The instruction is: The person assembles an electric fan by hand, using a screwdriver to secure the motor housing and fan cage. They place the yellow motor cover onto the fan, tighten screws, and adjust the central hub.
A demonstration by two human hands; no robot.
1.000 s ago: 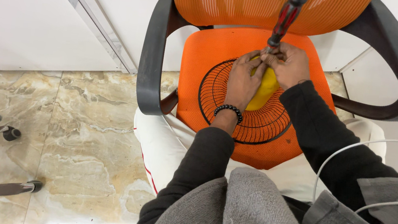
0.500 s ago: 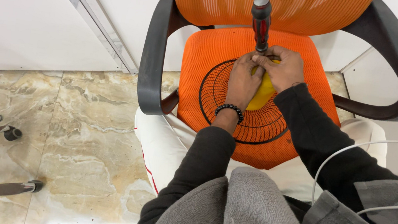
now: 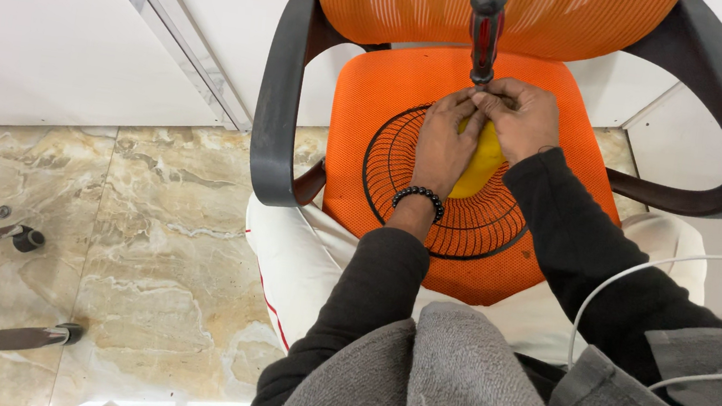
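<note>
Both hands meet at the far end of a yellow fan motor housing (image 3: pixel 480 167), which sits w/ a black wire fan guard (image 3: pixel 403 158) on the orange mesh seat of an office chair (image 3: pixel 374 94), roughly mid-seat, a bit towards the far side. Right hand (image 3: pixel 527 118) has its fingers pinched round the lower shaft of a red-and-black screwdriver (image 3: pixel 485 25), which stands nearly upright, handle towards the chair back. Left hand (image 3: pixel 442 144) lies over the left side of the housing, fingertips curled in beside the driver tip, steadying it; beaded bracelet on that wrist. Can't see the screw itself, fingers hide it. Judging by looks: housing is hard smooth plastic, prob. light-ish but w/ motor weight inside, slippery on its rounded top, so best held round the sides. Guard wires are thin, likely bendy, so lift by the rim, not single spokes. Mesh seat gives, so the whole lot may rock under pressure. Near edge: grey towel-like cloth (image 3: pixel 447 397) and a white cable (image 3: pixel 647 266) to the right. Marble-look floor (image 3: pixel 146 232) on the left.
</note>
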